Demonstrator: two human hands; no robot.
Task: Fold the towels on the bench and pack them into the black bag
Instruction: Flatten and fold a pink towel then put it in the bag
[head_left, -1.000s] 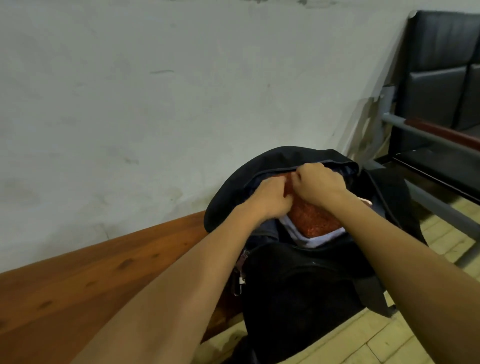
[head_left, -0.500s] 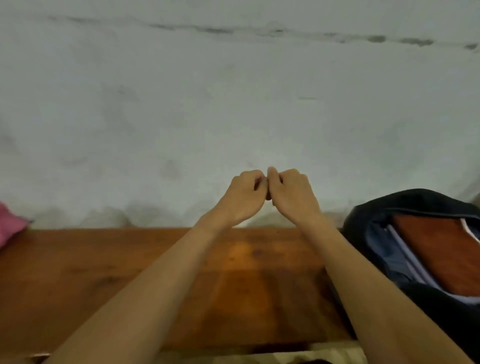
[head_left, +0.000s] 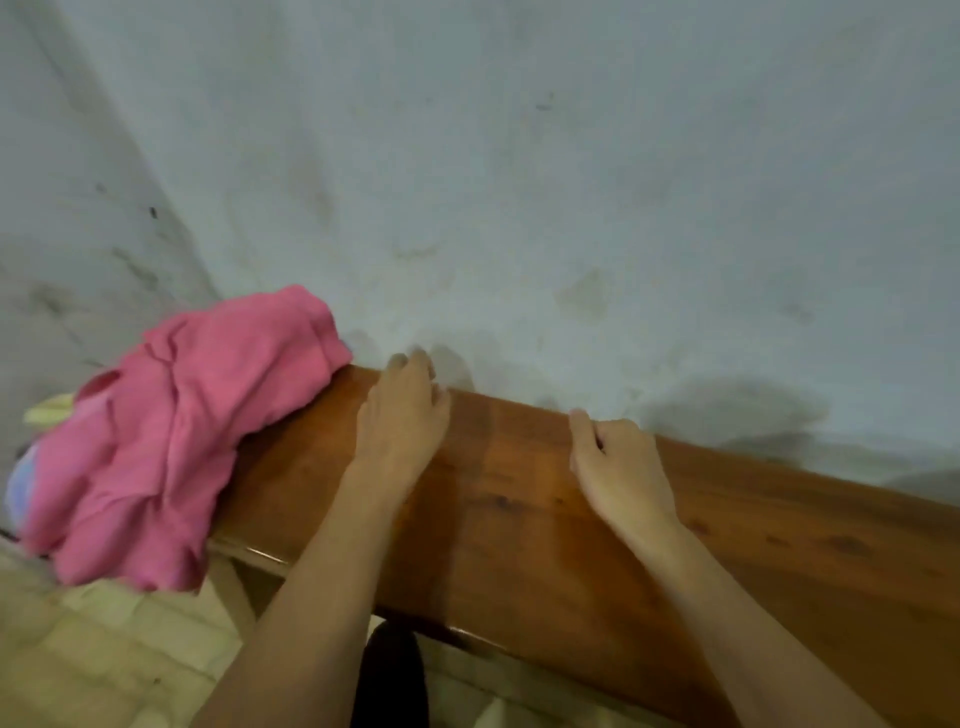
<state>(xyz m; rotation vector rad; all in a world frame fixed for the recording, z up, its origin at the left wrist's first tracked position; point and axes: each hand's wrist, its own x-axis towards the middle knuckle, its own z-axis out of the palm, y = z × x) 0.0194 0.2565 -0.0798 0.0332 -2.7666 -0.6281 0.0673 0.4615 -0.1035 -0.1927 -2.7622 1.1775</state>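
Note:
A crumpled pink towel (head_left: 171, 431) lies heaped on the left end of the wooden bench (head_left: 519, 519), partly hanging over its front edge. Bits of a yellow cloth (head_left: 49, 410) and a pale blue cloth (head_left: 21, 478) show from under it at the far left. My left hand (head_left: 402, 421) hovers over the bench just right of the pink towel, fingers loosely curled and holding nothing. My right hand (head_left: 618, 467) is further right above the bench, also empty with loosely bent fingers. The black bag is out of view.
A stained grey-white wall (head_left: 519, 182) runs right behind the bench. Pale floor tiles (head_left: 104, 649) show below the bench at the lower left, and a dark shape (head_left: 389, 675) sits under its front edge.
My hands left the bag, came apart and moved left along the bench toward the pink towel. The view swung left, so the bag dropped out of sight and the towel pile came in.

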